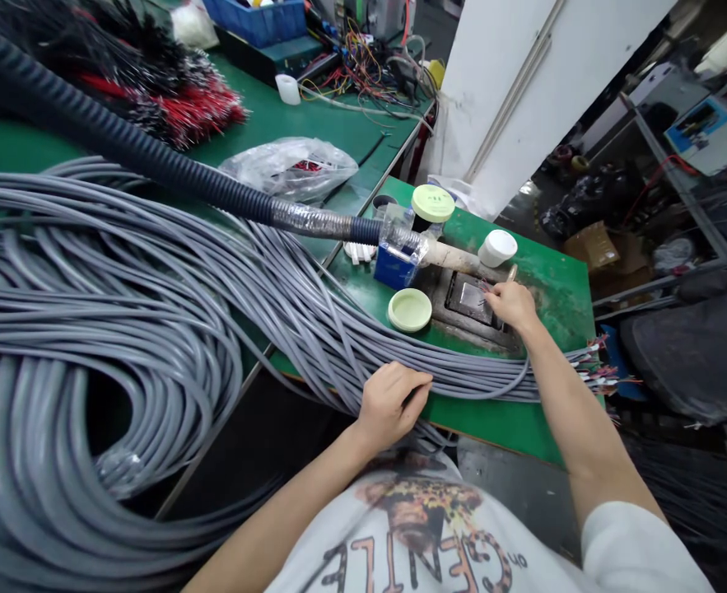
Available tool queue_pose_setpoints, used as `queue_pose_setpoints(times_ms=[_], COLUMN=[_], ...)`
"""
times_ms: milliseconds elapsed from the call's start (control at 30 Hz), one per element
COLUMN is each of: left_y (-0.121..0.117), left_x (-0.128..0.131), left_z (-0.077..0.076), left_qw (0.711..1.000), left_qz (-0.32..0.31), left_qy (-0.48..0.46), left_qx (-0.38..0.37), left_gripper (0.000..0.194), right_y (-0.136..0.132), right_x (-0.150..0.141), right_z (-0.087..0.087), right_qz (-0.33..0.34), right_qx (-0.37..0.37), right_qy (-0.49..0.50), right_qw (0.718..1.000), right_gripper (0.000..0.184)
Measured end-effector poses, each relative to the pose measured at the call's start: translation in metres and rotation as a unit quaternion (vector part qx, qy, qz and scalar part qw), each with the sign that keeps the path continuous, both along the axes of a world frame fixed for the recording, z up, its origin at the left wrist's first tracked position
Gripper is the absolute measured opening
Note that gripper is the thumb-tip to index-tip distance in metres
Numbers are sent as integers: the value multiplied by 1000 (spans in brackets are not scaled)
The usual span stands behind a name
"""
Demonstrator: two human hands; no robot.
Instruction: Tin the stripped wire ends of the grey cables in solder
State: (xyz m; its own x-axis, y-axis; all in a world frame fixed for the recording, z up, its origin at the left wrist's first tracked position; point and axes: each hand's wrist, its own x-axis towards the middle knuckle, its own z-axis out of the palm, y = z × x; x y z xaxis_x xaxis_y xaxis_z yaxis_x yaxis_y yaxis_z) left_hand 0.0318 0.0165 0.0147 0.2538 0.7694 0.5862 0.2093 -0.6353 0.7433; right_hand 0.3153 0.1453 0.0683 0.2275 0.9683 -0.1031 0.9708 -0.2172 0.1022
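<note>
My right hand [512,305] is closed around the end of a grey cable, pinching it over a small solder pot [475,300] with a shiny, silvery surface. Thin coloured wires [484,287] poke out from the fingertips above the metal. From under my right wrist, the cable [519,380] curves down to the bundle. My left hand [395,400] lies at the near edge of the grey cable bundle [462,372], fingers curled, thumb and forefinger tips close together; what they grip, if anything, is hidden. Stripped wire ends [598,371] fan out at the bundle's right end.
Beside the pot stand a pale green dish [410,310], a white tub [497,247], a green-lidded jar [432,204] and a blue box [395,265]. A black corrugated hose [227,188] crosses overhead toward the pot. Large cable coils [48,412] fill the left.
</note>
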Motion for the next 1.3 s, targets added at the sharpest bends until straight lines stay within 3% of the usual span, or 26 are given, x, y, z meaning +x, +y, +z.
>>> queue_pose_setpoints(times_ms=[133,333,533,833,1033,1167,1300], left_y=[0,-1,0,0,1,1,0], left_x=[0,2,3,3,2,2,1], left_z=[-1,-2,-2,-3,-3,-4,-3], left_qw=[1000,1000,1000,999,999,1000,1000], left_qz=[3,5,13,12,6,6,0], left_qy=[-1,12,25,42,32,20,22], left_qx=[2,-1,5,4,1,6,0], left_gripper=[19,16,12,12,12,13,14], right_y=[-8,-24,-13,-1,-7,-11,-9], right_x=[-6,-54,-106,-131,-107,-61,-23], right_z=[16,44,28,12,30,35,24], right_qz=[36,232,271,260,243,159,58], right_qx=[13,81,26,-33,15,18,-1], right_qy=[22,198,97,-5,13,12,-15], right_qw=[999,949,957,965,970,987,998], right_gripper=[29,34,29,31,34,34,34])
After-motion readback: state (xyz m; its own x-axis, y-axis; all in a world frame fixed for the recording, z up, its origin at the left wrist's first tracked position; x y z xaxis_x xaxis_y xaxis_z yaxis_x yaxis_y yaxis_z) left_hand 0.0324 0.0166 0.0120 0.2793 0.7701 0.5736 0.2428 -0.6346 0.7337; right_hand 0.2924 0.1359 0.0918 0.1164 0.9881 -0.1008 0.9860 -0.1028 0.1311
